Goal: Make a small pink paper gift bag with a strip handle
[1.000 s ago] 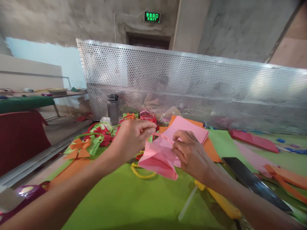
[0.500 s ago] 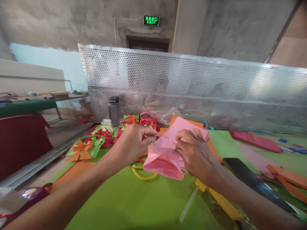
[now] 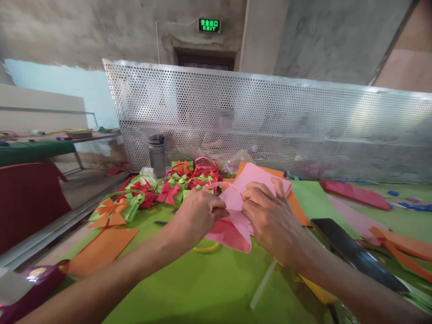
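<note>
A small folded pink paper bag [image 3: 232, 236] is between my hands above the green table, its wider end towards me. My left hand [image 3: 199, 213] is closed at the bag's left edge, thumb and forefinger pinched on a thin pink paper strip [image 3: 221, 183]. The strip arcs up behind those fingers and over to the right. My right hand [image 3: 268, 211] grips the bag's right side with bent fingers; its fingertips are partly hidden behind the paper. Behind the bag lie pink sheets [image 3: 261, 173] on top of orange ones.
Small green and red bags with bows [image 3: 168, 189] crowd the back left, before a grey bottle [image 3: 157, 155]. A phone [image 3: 354, 252] lies right. A yellow tool [image 3: 320, 290] is partly under my right forearm, near a translucent stick [image 3: 263, 285]. A perforated metal screen [image 3: 270, 103] stands behind.
My left hand has come down and right from above the bag to its left edge, bringing the strip into an arc. My right hand keeps hold of the bag. The view shifted slightly.
</note>
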A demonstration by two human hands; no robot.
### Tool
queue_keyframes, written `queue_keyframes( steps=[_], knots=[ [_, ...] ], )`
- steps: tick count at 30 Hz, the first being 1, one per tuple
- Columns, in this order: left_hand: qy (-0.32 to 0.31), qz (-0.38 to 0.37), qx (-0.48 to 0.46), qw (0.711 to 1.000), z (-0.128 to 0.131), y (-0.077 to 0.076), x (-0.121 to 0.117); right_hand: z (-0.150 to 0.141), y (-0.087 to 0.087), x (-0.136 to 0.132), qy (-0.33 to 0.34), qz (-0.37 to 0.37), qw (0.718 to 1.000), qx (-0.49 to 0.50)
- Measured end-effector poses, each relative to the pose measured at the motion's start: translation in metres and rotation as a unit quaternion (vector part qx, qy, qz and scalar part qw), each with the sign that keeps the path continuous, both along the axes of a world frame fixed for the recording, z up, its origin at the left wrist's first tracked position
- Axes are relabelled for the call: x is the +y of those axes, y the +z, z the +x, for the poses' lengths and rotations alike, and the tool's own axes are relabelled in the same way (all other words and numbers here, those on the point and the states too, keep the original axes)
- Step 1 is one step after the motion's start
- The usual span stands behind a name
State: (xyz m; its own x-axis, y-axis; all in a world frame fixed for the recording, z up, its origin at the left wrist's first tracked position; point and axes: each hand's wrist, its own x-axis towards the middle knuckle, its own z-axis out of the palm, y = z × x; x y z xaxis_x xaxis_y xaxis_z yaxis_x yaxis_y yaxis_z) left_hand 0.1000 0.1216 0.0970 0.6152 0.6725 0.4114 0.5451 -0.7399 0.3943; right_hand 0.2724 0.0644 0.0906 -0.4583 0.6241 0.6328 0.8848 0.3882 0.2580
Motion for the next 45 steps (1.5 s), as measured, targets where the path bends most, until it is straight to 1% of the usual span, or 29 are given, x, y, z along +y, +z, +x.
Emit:
queue_keyframes(
  steps=[7,15,22,26,33,41,45],
  knots=[
    [-0.011,0.041,-0.019,0.999,0.000,-0.002,0.000,0.001,0.001,0.000,0.014,-0.021,1.000,0.012],
    [-0.024,0.007,-0.020,0.999,0.002,-0.002,-0.005,0.002,0.000,0.003,0.006,-0.064,0.998,0.021],
    [-0.044,0.016,-0.049,0.998,0.002,-0.002,-0.002,0.001,-0.003,0.004,0.007,-0.069,0.997,0.032],
    [-0.051,0.004,-0.034,0.998,0.003,-0.004,-0.004,-0.001,-0.006,0.005,0.022,-0.065,0.996,0.048],
    [-0.031,0.025,-0.016,0.999,0.005,-0.007,-0.006,-0.005,-0.009,0.002,0.037,-0.060,0.995,0.071],
    [-0.031,0.058,-0.033,0.997,0.006,-0.013,-0.007,-0.005,-0.010,0.003,0.032,-0.044,0.996,0.073],
    [-0.036,0.054,-0.048,0.997,0.007,-0.015,-0.008,-0.005,-0.010,0.004,0.040,-0.022,0.996,0.080]
  ],
)
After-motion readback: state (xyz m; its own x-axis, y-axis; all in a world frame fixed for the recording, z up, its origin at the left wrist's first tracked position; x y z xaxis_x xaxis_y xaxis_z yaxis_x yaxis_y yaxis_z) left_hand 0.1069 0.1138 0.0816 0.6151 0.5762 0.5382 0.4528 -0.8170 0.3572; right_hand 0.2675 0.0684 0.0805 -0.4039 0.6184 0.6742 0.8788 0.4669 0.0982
